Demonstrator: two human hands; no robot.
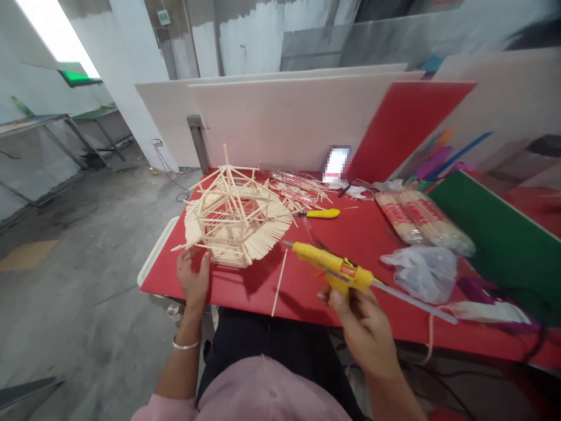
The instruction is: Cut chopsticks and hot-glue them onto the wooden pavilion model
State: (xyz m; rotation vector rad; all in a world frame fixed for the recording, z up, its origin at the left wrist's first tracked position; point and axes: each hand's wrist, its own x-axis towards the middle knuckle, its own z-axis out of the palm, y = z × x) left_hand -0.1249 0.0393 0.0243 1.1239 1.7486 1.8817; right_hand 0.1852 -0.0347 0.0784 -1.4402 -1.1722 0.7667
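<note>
The pale wooden-stick structure (232, 225), with an open roof frame and fanned eaves, stands at the left part of the red tabletop (359, 228). The left hand (193, 280) is at the structure's lower left edge, thumb and fingers apart; whether they close on it cannot be told. The right hand (366, 327) grips the handle of a yellow plastic glue gun (333, 266) above the tabletop. The nozzle points toward the structure, near the eaves. A translucent glue stick (414, 301) projects from the gun's rear. One loose, thin wooden stick (279, 283) lies between the structure and the gun. A yellow-handled tool (322, 214) lies behind the nozzle. Plastic-wrapped stick bundles (423, 216) lie at right, behind a crumpled translucent plastic bag (423, 272).
</note>
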